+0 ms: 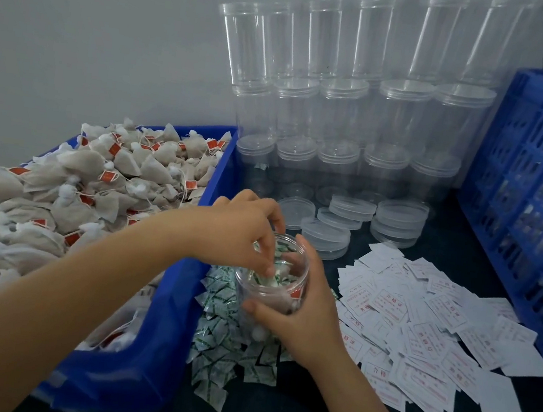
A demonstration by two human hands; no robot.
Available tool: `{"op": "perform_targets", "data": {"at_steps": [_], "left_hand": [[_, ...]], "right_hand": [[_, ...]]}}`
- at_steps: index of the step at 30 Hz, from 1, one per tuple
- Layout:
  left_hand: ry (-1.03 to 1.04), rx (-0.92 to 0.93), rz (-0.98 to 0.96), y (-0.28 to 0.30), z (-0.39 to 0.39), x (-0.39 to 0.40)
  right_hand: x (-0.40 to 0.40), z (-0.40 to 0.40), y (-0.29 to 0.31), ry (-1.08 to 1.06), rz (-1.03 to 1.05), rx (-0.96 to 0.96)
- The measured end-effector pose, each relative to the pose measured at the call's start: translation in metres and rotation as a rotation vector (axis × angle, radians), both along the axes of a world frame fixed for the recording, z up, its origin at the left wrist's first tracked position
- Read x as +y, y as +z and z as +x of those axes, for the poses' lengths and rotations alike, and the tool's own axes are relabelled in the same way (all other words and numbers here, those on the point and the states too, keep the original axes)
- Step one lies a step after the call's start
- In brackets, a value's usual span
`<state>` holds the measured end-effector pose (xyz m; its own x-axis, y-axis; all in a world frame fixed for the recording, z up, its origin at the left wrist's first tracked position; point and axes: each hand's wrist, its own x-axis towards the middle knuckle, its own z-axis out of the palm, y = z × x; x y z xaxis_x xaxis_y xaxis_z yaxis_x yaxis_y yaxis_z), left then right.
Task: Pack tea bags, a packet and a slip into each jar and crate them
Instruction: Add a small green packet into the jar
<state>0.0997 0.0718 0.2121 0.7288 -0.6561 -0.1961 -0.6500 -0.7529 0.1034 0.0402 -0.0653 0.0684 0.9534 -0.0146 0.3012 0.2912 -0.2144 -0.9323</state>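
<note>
While gripping jar [270, 285], right hand [300, 320] curled

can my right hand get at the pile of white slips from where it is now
Probably yes: the white slips lie uncovered just beside the right hand, nothing between them. But its fingers grip the jar, so it must let go first.

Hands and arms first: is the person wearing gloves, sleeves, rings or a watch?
No. The left hand and the right hand are both bare, with no gloves. Both forearms are uncovered as far as the picture shows, so no sleeves appear. No watch, bracelet or ring shows on the wrists and fingers in view. The fingernails look short and plain.
</note>
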Motion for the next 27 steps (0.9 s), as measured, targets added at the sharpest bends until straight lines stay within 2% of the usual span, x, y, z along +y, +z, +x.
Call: {"op": "perform_targets", "data": {"at_steps": [5,10,13,17,22,27], "left_hand": [[0.032,-0.037,-0.024,0.006,-0.001,0.000],[0.136,-0.086,-0.301,0.011,0.008,0.000],[0.215,-0.038,-0.416,0.007,0.015,-0.007],[0.274,0.077,-0.355,-0.006,0.024,-0.033],[0.154,0.047,-0.200,-0.036,0.020,-0.095],[0.216,0.079,-0.279,-0.087,-0.001,-0.149]], "right_hand": [[0.000,0.000,-0.001,0.008,0.009,0.002],[0.000,-0.003,0.003,0.002,0.011,-0.042],[-0.012,-0.007,0.014,-0.033,0.053,-0.066],[-0.048,-0.022,0.021,-0.114,0.071,-0.113],[-0.100,-0.049,0.017,-0.225,0.065,-0.112],[-0.142,-0.068,0.009,-0.354,0.121,-0.115]]}}
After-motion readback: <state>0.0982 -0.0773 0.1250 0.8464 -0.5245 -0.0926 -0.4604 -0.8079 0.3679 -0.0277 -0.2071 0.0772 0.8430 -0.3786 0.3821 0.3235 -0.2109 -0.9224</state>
